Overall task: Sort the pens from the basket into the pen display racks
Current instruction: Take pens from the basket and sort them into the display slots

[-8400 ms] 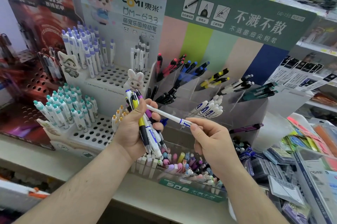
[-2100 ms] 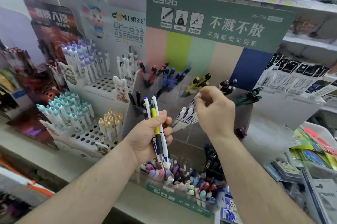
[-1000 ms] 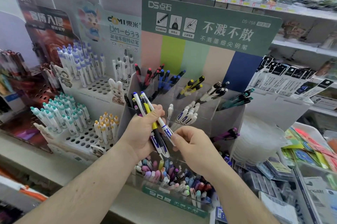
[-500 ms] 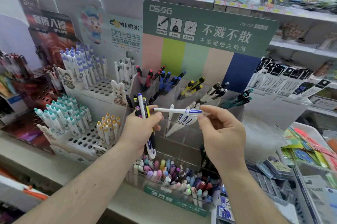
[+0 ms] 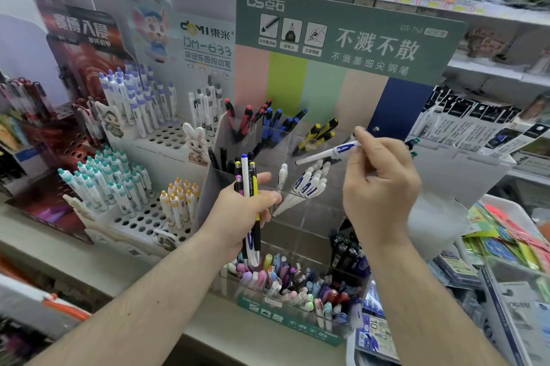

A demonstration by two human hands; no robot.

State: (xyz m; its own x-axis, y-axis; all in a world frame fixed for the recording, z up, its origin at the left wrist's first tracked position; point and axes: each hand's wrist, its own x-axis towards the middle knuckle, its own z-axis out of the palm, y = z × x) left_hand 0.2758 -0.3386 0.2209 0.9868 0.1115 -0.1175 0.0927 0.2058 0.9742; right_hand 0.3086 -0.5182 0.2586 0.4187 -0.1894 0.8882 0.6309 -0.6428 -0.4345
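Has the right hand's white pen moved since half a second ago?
Yes. The right hand carried the white pen up and right, over the white-pen compartment.

Left hand [image 5: 242,211] is curled in a fist-like grip; right hand [image 5: 378,181], raised higher, pinches with thumb and fingertips.

Pale shelf [image 5: 98,264] runs lower left to bottom centre. On it: dark red rack [image 5: 50,205] at left, white peg racks [image 5: 143,217] centre-left, clear compartment rack [image 5: 285,217] at centre.
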